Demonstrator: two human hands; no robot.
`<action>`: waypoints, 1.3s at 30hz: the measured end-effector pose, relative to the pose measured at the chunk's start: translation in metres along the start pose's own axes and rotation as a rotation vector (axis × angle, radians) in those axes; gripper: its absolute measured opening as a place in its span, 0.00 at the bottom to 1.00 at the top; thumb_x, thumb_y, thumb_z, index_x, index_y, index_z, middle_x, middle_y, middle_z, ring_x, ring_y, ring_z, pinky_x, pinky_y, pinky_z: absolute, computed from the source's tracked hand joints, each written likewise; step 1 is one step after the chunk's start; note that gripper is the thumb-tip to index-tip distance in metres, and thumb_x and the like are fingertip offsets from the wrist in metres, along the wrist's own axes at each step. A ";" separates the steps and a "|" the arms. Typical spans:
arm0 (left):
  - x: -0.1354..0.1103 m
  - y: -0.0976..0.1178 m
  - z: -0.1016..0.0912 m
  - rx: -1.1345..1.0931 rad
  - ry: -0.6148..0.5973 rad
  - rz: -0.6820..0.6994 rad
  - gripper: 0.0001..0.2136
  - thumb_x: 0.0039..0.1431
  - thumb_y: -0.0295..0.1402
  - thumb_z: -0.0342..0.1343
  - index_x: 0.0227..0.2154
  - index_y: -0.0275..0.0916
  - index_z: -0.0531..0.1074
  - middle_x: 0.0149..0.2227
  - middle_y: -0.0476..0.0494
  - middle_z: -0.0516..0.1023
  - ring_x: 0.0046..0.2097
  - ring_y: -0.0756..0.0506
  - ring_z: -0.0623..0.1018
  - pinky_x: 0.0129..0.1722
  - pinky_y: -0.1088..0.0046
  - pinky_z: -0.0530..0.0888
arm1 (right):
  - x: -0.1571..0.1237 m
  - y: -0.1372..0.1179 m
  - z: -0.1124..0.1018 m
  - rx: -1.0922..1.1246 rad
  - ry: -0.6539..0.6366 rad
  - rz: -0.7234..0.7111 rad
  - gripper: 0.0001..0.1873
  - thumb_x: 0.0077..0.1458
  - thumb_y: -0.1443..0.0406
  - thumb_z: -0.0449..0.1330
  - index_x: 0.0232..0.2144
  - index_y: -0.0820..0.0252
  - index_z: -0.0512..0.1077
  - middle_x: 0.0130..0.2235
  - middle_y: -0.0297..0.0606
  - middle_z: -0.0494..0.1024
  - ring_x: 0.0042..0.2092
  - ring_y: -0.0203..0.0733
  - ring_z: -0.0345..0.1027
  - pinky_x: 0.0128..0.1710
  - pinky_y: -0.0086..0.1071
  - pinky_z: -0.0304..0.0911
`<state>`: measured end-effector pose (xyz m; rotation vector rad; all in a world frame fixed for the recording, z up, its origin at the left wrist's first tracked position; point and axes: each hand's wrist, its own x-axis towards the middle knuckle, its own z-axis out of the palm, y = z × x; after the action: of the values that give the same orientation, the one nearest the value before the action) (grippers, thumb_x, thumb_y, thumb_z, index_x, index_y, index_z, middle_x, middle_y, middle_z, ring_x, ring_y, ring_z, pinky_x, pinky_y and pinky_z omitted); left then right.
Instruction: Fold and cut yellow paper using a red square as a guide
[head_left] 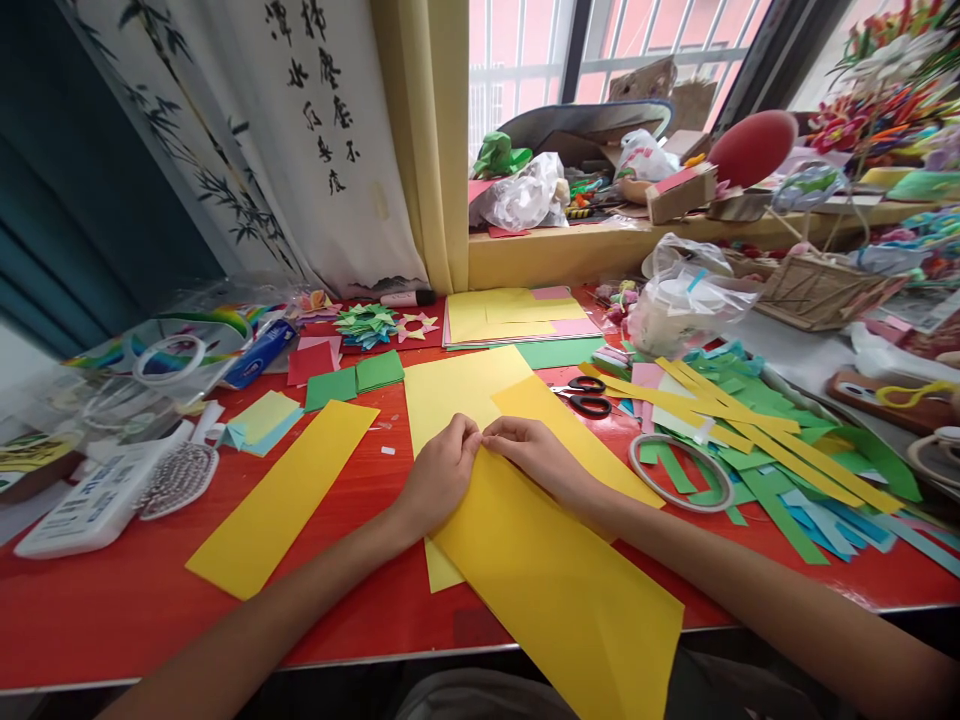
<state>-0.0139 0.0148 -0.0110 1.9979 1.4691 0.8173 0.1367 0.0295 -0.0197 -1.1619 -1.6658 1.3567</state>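
Both hands pinch the far edge of a long yellow paper sheet (566,590), which slopes down past the table's front edge towards me. My left hand (442,475) is closed at its far left corner, and my right hand (536,455) is closed right beside it, fingertips nearly touching. Beneath them a pale yellow sheet (450,390) lies flat, with another deep yellow piece (592,440) partly over it on the right. A yellow paper strip (285,495) rests to the left of my left hand. Black-handled scissors (589,397) lie beyond my right hand.
A tape roll (682,472) lies right of my right forearm, against a heap of green and blue paper scraps (780,490). Green paper squares (356,380), a hairbrush (180,475) and a white box-like pack (101,495) are on the left. Stacked coloured paper (517,315) lies at the back.
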 end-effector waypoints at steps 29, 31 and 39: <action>0.008 -0.008 -0.004 0.141 -0.027 0.049 0.09 0.61 0.37 0.38 0.27 0.42 0.57 0.28 0.51 0.66 0.31 0.48 0.68 0.30 0.72 0.62 | -0.005 -0.003 0.005 0.007 0.019 -0.045 0.10 0.53 0.62 0.50 0.29 0.59 0.68 0.30 0.34 0.72 0.32 0.37 0.63 0.29 0.29 0.55; 0.007 -0.008 -0.003 0.151 -0.038 0.079 0.09 0.61 0.35 0.37 0.27 0.41 0.56 0.28 0.51 0.65 0.30 0.49 0.68 0.29 0.73 0.62 | -0.005 -0.003 0.005 -0.004 0.017 -0.047 0.10 0.52 0.62 0.50 0.28 0.60 0.69 0.30 0.34 0.72 0.32 0.37 0.63 0.29 0.29 0.54; 0.006 -0.013 -0.002 0.297 -0.002 0.135 0.08 0.62 0.32 0.35 0.28 0.41 0.55 0.29 0.49 0.67 0.30 0.48 0.69 0.27 0.72 0.62 | -0.003 0.000 0.005 -0.018 0.015 -0.020 0.09 0.51 0.63 0.50 0.29 0.59 0.68 0.30 0.34 0.72 0.31 0.37 0.64 0.28 0.29 0.55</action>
<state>-0.0227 0.0244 -0.0177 2.3373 1.5413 0.6822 0.1331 0.0245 -0.0204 -1.1603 -1.6780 1.3205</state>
